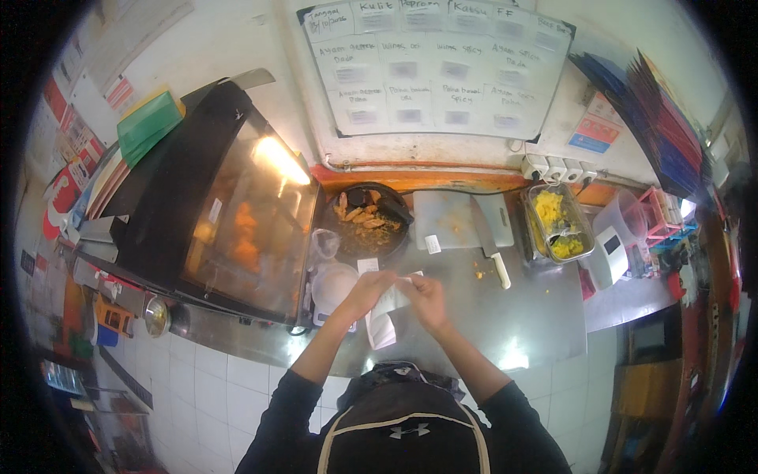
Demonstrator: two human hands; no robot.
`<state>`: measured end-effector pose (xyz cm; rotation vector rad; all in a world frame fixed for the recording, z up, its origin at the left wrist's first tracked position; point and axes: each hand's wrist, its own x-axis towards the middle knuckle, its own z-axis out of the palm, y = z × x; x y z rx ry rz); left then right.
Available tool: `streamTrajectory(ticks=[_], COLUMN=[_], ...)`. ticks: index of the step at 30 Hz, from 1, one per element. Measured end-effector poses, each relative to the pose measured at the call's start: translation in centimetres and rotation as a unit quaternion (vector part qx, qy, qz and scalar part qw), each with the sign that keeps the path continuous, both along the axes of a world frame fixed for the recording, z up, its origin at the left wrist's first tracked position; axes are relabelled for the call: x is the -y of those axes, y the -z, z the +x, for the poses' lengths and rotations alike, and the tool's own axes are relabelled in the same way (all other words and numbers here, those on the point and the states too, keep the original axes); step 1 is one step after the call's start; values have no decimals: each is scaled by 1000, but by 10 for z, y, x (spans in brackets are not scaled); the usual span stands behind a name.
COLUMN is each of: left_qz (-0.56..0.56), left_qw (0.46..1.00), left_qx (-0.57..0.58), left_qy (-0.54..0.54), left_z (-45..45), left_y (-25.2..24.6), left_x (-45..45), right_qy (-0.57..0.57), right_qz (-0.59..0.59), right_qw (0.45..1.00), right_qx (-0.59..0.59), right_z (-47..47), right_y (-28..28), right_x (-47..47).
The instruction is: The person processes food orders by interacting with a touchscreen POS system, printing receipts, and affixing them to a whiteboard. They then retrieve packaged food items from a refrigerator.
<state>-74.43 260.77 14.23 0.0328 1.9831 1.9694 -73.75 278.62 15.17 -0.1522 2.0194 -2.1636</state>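
My left hand [371,291] and my right hand [424,298] almost meet above the steel counter, pinching a paper strip [382,330] between them. The strip hangs below the fingers with its lower end curled. Other small paper slips lie just beyond the hands, one of them [433,244] on the edge of a white cutting board [435,219]. A kitchen knife with a white handle [501,271] rests partly on that board. Behind my left hand are a kitchen scale with a round platform [334,288] and a round black pan [370,240] with fried pieces and crumbs.
A glass-fronted food warmer [237,225] stands left on the steel counter [474,332]. At the right are a clear container of yellow food [556,222], a white device with a dark display [609,258] and a plastic jug [619,216]. Power sockets [556,169] line the wall under a whiteboard [438,71].
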Motion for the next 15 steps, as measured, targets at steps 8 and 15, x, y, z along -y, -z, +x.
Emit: streamTrajectory(ticks=[8, 15], left_qz=[113, -192], left_qw=[989, 966], left_qx=[97, 24], left_qy=[23, 170], left_z=[20, 10], left_y=[50, 7], left_x=[6, 34], right_qy=[59, -116], right_qz=[-60, -136], right_qw=[988, 960], right_qx=[132, 216], right_z=[25, 8], right_y=[43, 39], right_x=[-1, -45])
